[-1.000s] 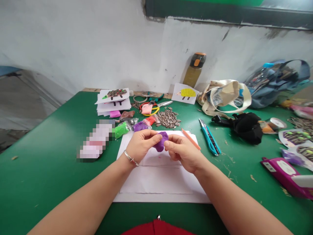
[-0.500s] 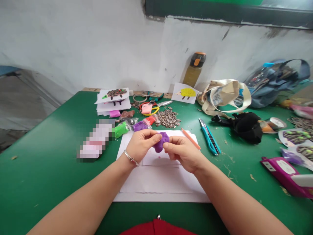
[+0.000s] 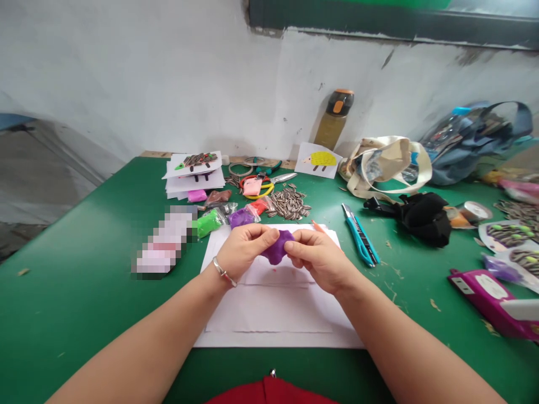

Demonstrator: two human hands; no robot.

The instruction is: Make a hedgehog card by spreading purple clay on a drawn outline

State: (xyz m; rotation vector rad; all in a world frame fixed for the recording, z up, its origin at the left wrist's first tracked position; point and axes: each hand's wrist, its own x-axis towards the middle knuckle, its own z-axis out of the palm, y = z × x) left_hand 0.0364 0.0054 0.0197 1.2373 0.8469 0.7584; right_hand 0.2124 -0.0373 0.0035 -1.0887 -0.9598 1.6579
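In the centre of the frame, the left hand (image 3: 244,251) and the right hand (image 3: 318,257) pinch a purple clay piece (image 3: 278,247) between thumbs and fingers. The piece is above white paper (image 3: 275,311), which lies on the green table (image 3: 101,280). A blue cutter (image 3: 361,235) lies right of the paper.

On the desk (image 3: 96,314), the paper sheets (image 3: 273,314) lie beneath the clay (image 3: 275,249), which is between the left hand (image 3: 248,247) and right hand (image 3: 315,255). From the sheets, the seed pile (image 3: 290,203) lies at 12 o'clock, scissors (image 3: 283,178) behind it; card stack (image 3: 196,177), 11; cloth bag (image 3: 389,163), 1; cutter (image 3: 361,235), 2. The bottle (image 3: 334,123) stands behind the drawing (image 3: 318,161), between 12 and 1.
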